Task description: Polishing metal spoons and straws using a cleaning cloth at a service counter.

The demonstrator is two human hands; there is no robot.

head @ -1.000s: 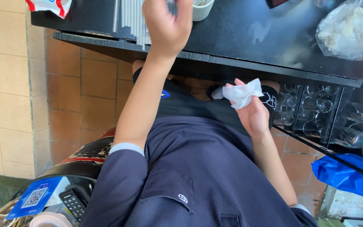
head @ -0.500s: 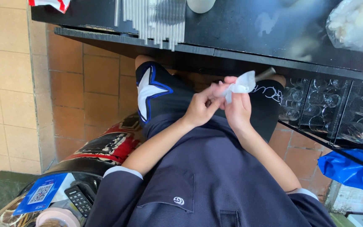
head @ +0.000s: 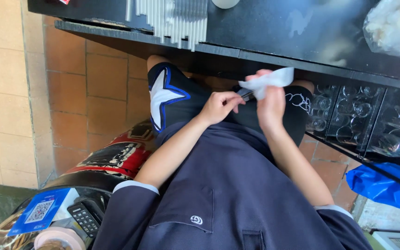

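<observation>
My left hand (head: 218,105) and my right hand (head: 269,102) meet in front of my lap, just below the edge of a black counter (head: 302,32). The right hand holds a crumpled white tissue (head: 267,81) wrapped around one end of a small dark slim object (head: 247,95). The left hand pinches the other end of that object; what it is I cannot tell. I wear a dark navy shirt and black shorts with a white and blue star (head: 163,95).
White straws (head: 172,18) lie bundled on the counter beside a white cup (head: 225,3) and a clear plastic bag (head: 392,28). A rack of glasses (head: 353,115) sits under the counter at right, with blue plastic (head: 385,185) below. A calculator (head: 83,218) lies at lower left.
My left hand came down from the counter top to my lap and joined the right hand at the tissue. It now pinches the dark object.
</observation>
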